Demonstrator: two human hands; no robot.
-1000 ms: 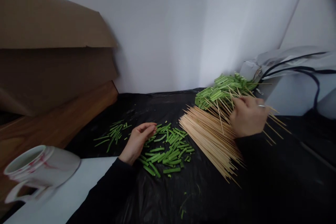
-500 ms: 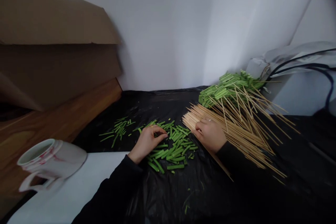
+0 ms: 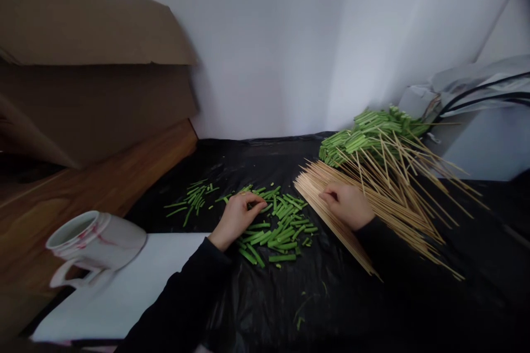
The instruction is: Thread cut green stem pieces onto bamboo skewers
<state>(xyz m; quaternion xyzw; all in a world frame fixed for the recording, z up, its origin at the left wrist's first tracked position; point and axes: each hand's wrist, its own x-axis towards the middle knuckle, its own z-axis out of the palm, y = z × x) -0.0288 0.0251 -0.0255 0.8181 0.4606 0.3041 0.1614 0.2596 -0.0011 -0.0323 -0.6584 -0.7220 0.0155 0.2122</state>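
Head view: cut green stems (image 3: 285, 229) lie under and right of the left hand's (image 3: 236, 216) fingers; skewers (image 3: 397, 204) lie under the right hand (image 3: 350, 205). All fingers curled, thumbs near fingertips; can't tell if anything's pinched. 2 dark sleeves (image 3: 178, 292) reach in low. Black sheet (image 3: 256, 292) below, pale wall (image 3: 265, 55) behind, cardboard box (image 3: 91, 33) left.

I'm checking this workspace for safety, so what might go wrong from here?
The right hand is at the thin bamboo sticks; their tips might prick it. Loose cut green stems lie spread beside the left hand, so a sleeve could scatter them.
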